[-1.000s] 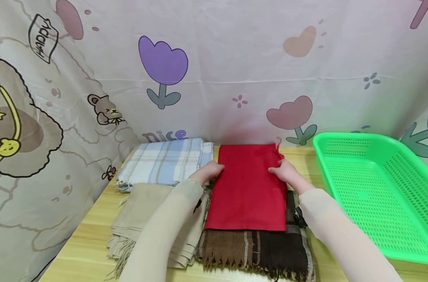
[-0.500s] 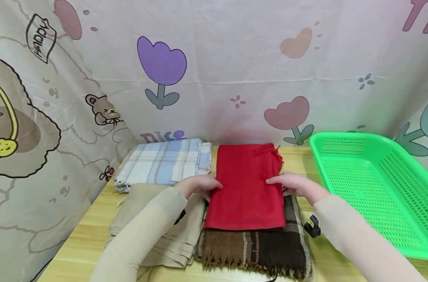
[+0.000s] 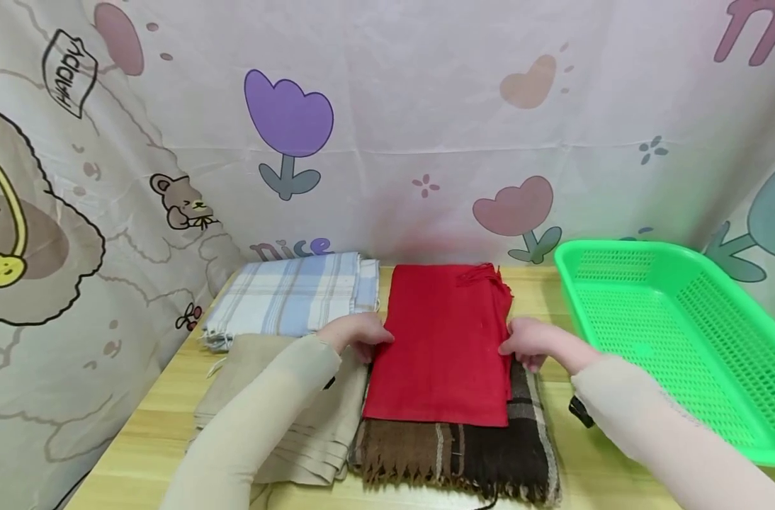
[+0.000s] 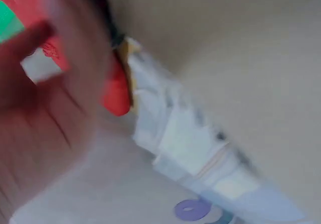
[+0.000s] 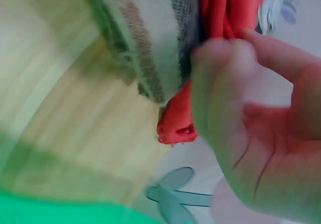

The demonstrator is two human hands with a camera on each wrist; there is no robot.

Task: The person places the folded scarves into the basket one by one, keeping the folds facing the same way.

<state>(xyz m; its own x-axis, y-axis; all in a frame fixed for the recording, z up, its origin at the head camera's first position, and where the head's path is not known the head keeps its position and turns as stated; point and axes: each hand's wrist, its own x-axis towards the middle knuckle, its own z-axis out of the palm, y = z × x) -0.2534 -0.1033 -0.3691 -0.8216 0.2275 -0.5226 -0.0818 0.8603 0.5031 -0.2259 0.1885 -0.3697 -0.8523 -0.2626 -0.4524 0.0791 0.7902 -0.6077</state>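
A folded red scarf (image 3: 445,347) with fringe at its back right corner lies on a folded brown and black plaid scarf (image 3: 413,450), covering much of it. My left hand (image 3: 358,333) pinches the red scarf's left edge, its thumb on top and its other fingers bent below. At the opposite edge my right hand (image 3: 530,340) pinches the cloth between thumb and fingers. In the right wrist view the right hand (image 5: 235,103) is close beside bunched red folds (image 5: 220,10). Blur softens the left hand (image 4: 55,98) in its own wrist view.
Left of the red scarf lies a folded beige scarf (image 3: 324,432), partly under my left sleeve. Behind it sits a folded blue and white plaid scarf (image 3: 285,294). A green plastic basket (image 3: 569,283) stands on the wooden table (image 3: 151,418) at right. A printed curtain (image 3: 387,92) hangs behind.
Both hands have come nearer along the red scarf's sides. The scarf has shifted slightly toward me and left, and its right edge looks less even. The other scarves stay put.
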